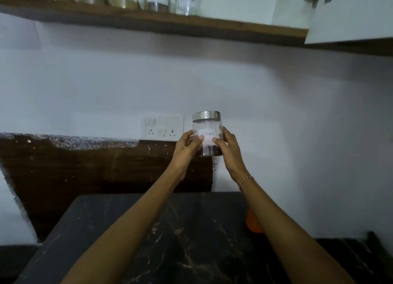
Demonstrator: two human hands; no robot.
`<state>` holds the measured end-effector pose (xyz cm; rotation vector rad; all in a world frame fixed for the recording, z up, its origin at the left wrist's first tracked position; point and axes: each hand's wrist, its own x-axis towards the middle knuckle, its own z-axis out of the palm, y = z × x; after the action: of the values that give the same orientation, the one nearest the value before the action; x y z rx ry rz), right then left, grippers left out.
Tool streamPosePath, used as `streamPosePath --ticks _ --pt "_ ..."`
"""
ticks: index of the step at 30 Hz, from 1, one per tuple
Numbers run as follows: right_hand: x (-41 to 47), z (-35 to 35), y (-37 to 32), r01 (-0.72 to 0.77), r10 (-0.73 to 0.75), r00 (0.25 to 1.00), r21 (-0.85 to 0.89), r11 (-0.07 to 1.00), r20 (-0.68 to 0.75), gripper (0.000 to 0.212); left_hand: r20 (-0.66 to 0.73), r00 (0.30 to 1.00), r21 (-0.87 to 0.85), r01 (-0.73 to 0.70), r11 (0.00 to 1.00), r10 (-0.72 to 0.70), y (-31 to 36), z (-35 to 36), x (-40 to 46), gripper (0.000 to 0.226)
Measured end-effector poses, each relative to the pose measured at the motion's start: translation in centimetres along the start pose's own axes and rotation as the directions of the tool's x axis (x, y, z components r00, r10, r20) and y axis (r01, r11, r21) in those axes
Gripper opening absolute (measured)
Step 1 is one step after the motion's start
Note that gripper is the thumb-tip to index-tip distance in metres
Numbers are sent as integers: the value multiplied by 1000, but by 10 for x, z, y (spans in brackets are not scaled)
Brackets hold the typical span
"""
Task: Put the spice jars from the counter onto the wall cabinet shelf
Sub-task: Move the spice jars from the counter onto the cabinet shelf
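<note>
Both hands (209, 147) — holding clove jar (207, 132).

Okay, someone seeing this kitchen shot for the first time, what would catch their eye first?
First the clear jar with a steel lid and a handwritten "Cloves" label, held up mid-frame before the white wall by the left hand and right hand, above the dark marble counter. Then the row of labelled jars on the wooden shelf at top.

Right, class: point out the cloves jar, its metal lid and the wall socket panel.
cloves jar (208, 135): head view, on its white paper label.
metal lid (206, 115): head view, on the lid's side band.
wall socket panel (162, 127): head view, middle of the plate.
</note>
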<state>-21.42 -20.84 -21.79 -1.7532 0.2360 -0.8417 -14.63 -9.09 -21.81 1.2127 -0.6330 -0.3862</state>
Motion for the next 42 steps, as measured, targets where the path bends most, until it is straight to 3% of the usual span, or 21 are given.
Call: streamPosePath --ticks 7,10,14,18,22,28,33,38,42 --pt "47 -24 -95 236 -239 970 -58 970 -50 51 55 964 181 -266 947 261 101 18 41 45" --pt "70 -33 -139 307 -308 949 -22 952 -68 52 118 930 187 -366 912 349 151 26 61 46" --pt "102 -42 -194 407 -405 913 52 912 -53 38 147 877 150 -477 866 458 208 40 91 46" --pt "153 -50 -240 436 -437 896 -34 900 -79 42 165 842 213 -539 815 513 261 53 136 49" --pt "200 -56 -261 411 -415 908 -65 909 -53 43 136 872 402 -482 778 470 296 62 176 57" --pt "266 -48 -250 360 -366 929 -105 927 -48 48 -25 914 362 -370 856 405 298 65 235 42" --pt "301 -46 -238 225 -227 974 -93 970 -19 46 168 950 504 -311 806 262 292 57 258 61" --pt "322 -39 -234 153 -156 988 -164 974 -2 53 215 970 569 -220 793 115 287 60 263 42" --pt "327 -36 -234 66 -63 998 -183 981 21 53 166 981 539 -175 824 100 286 58 267 34"
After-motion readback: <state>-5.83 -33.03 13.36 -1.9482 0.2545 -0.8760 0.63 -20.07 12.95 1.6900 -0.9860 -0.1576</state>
